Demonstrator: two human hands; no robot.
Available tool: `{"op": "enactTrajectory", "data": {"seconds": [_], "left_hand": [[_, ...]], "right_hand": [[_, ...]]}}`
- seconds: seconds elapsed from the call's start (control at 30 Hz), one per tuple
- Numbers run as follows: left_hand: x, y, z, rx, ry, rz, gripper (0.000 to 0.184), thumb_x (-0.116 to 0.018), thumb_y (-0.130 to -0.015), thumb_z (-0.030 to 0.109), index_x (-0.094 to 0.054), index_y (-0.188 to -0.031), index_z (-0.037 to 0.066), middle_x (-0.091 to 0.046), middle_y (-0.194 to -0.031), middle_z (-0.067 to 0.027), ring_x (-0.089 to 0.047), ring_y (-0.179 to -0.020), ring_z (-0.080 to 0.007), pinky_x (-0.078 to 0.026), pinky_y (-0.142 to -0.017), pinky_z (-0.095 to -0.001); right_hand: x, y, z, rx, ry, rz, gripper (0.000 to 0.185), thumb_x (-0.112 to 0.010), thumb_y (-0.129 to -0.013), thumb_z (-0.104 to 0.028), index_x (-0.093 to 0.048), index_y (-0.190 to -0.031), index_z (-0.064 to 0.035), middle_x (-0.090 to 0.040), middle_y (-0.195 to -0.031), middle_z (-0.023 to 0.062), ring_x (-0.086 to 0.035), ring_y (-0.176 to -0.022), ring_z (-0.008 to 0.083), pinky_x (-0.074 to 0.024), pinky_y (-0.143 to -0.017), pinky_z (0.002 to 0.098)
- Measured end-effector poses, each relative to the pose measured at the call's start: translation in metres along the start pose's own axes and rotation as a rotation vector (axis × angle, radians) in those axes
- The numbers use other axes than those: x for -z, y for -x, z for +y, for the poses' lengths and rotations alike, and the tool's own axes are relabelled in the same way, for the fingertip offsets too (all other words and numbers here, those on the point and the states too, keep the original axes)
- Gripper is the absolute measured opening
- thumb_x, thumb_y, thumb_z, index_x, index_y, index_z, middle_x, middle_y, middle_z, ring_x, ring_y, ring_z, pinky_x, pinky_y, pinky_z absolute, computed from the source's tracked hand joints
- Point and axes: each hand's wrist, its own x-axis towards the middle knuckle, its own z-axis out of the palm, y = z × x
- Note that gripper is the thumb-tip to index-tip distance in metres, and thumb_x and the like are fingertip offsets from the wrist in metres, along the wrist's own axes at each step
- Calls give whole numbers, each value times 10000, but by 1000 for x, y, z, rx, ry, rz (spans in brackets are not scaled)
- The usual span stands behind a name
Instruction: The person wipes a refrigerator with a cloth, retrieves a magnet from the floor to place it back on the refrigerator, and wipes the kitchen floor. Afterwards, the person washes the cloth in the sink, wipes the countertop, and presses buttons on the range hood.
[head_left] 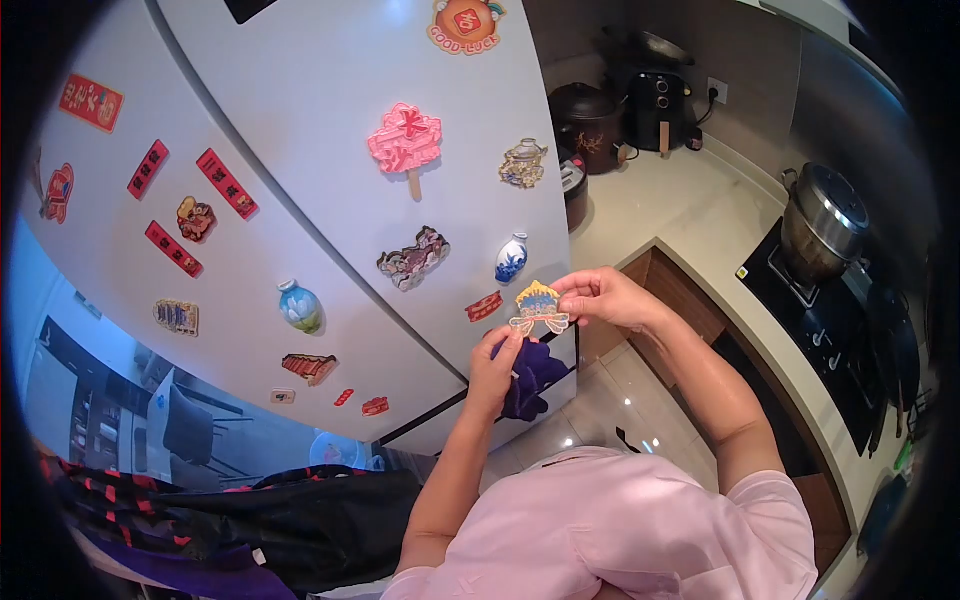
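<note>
Head camera: my left hand [494,368] pinches the lower left edge of a yellow-and-blue decorative magnet [538,306] while my right hand [608,298] grips its right side; I hold it before the white refrigerator [325,125], near the blue-and-white vase magnet [511,260].

From my remote seat I have the fridge [310,90] on the left, the counter [715,215] on the right and the floor [655,400] between. Before the fridge's right door, near its lower edge, a magnet [540,308] sits between the left hand [492,370] and the right hand [610,298]; a cloth [537,382] hangs just below. Behind, on the counter, a lidded pot [590,125] stands left of an appliance [655,110], a wall socket [717,90] right of both. Farther right, a cooking pot [822,215] rests on the hob [790,330]
</note>
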Motion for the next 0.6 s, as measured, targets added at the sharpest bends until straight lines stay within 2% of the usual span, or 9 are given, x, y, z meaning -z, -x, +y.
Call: {"op": "enactTrajectory", "data": {"seconds": [0.13, 0.23, 0.33, 0.6], "left_hand": [[-4, 1, 12, 25, 52, 119, 201, -524, -936, 163, -634, -918, -4, -636, -845, -32, -576, -751, -79, -469, -679, -222], [0, -3, 9, 19, 64, 106, 202, -525, -937, 166, -633, -929, -5, -637, -852, -37, -577, -756, -81, -472, -683, -226], [7, -8, 1, -52, 14, 71, 189, -509, -945, 177, -604, -968, 15, -636, -865, -70, -606, -714, -108, -518, -631, -252], [18, -20, 24, -186, -59, 85, 175, -542, -928, 153, -636, -932, 6, -631, -845, -13, -545, -752, -63, -441, -694, -210]], "right_hand": [[-7, -8, 6, -11, 7, 43, 240, -614, -882, -141, -610, -1075, 1, -647, -858, 20, -584, -724, 67, -491, -628, 213], [-12, -13, 4, -20, 12, 84, 194, -601, -886, -121, -619, -1038, -2, -649, -845, 20, -583, -713, 68, -491, -625, 212], [-15, -17, 3, -11, 9, 113, 166, -596, -885, -108, -622, -1014, -6, -649, -830, 19, -581, -703, 67, -488, -623, 210], [-22, -19, 2, 42, -28, 62, 104, -628, -866, -104, -626, -936, -27, -627, -800, -3, -565, -686, 56, -480, -621, 209]]}}
